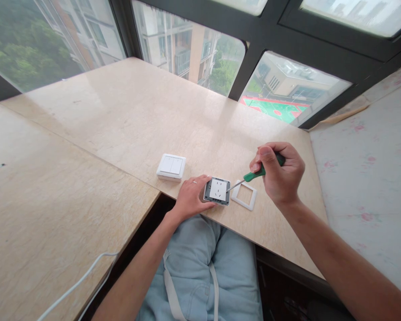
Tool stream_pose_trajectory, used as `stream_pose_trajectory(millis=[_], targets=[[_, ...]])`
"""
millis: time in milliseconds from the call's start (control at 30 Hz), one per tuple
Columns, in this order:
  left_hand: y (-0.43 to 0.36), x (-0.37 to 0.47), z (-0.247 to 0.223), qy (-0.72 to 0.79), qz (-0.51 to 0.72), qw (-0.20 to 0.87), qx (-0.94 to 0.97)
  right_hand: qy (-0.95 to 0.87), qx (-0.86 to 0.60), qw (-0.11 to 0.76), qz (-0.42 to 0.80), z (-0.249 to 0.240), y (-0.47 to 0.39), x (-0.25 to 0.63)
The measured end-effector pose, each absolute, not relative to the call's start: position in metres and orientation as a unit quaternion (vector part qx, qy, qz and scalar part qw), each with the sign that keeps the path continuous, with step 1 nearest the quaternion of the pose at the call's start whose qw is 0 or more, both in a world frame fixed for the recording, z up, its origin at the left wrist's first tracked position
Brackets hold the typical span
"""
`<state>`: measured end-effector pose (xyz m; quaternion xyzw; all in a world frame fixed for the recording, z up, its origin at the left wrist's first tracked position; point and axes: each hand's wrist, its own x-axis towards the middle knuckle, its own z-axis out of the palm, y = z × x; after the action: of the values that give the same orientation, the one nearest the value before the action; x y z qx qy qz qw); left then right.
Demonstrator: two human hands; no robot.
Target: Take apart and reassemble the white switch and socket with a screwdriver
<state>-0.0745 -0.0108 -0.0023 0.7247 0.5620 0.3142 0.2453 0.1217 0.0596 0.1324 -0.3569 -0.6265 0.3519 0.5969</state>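
A wall socket [218, 190] with a white face and an exposed grey frame rests on the beige counter. My left hand [194, 196] grips it from the left side, thumb at the near edge and fingers along the far edge. In my right hand [280, 171] is a green-handled screwdriver [254, 174], its handle wrapped by closed fingers. The shaft slopes down to the left, and its tip meets the right side of the socket's grey frame, where a screw seems to sit. Just right of the socket lies a white cover frame [253, 199] with a square opening.
A white double wall switch [171, 166] on a box stands left of the socket. The counter [120, 116] reaches back to dark-framed windows. A white cable [76, 281] runs over the left counter, and a papered wall [364, 178] rises at right. My legs are under the near edge.
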Motion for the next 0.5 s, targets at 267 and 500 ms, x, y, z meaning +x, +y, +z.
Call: stream_pose_trajectory(millis=[267,500], targets=[[-0.0109,-0.0736,-0.0023,0.560,0.315,0.239,0.728,-0.632,-0.350,0.602,0.341,0.1356,0.0607,0.1221],[-0.0109,-0.0736,-0.0009,0.557,0.316,0.238,0.730,-0.631,-0.366,0.586,0.354,0.1304,0.0574,0.1193]])
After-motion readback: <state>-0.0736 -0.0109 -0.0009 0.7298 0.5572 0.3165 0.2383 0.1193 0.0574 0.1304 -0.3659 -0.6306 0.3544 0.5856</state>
